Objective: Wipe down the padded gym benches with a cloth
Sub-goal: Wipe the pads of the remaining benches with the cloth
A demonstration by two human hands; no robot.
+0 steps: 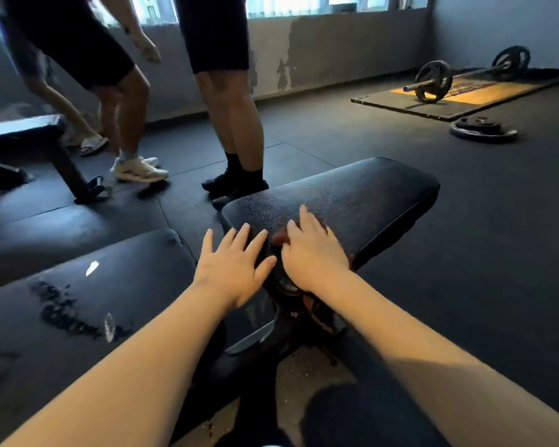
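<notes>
We had both hands on the nearer end of the padded bench [362, 201], its black pebbled pad running away from us towards the right. Our left hand [231, 264] lay flat on the near edge of the pad, fingers straight and spread, holding nothing. Our right hand [310, 253] sat just beside it, thumbs nearly touching, with its fingers bent down over the reddish-brown cloth [279, 239]. The cloth was bunched under the palm against the pad and only showed past the fingertips and at the wrist, and we could not tell how much of it there was. To our left, close alongside, a second bench pad [117, 285] carried wet streaks [62, 304] across its surface. A third bench [20, 127] stood further off at the left edge. Two people stood beyond the benches on the dark rubber floor [465, 221], one in white trainers [139, 171], the other in black socks [239, 172]. Far to the right a barbell [465, 75] rested on a lifting platform [484, 91], with a loose weight plate [483, 129] on the floor near it.
</notes>
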